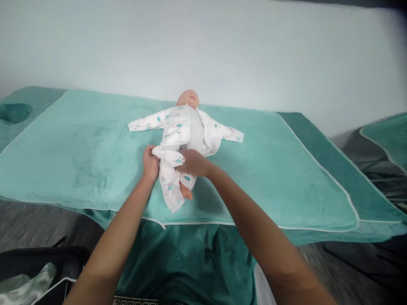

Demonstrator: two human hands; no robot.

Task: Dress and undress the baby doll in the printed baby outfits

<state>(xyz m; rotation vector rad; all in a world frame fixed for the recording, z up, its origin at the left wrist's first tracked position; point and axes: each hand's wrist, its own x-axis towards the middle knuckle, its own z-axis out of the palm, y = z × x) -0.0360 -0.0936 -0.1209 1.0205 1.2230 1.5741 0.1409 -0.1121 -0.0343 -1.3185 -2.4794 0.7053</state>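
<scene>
Your left hand (151,163): fingers curled in, closed on the waistband's edge of the white cloth trousers with green print (171,186). Your right hand (194,162): across the trousers' other side, fingertips lost in the bunched cloth; can't tell how far open or whether it has hold.

Key relation: waistband spans the gap between your 2 hands, touching both. From there the trousers' long axis runs back toward you, angled slightly right. Of the 2 trouser legs, the left-hand leg lies flat below your left grip, no foot showing; the other lies below your right wrist, 1 bare plastic foot (187,194) out of its cuff.

Pink plastic baby doll (188,97): on its back, long axis leading away from your grip, head farthest off. White printed jacket (176,126) hangs open just beyond both hands. Pale green plush sheet (280,178) beneath everything. Left hand nearer the flat leg; right hand nearer the bare foot.
</scene>
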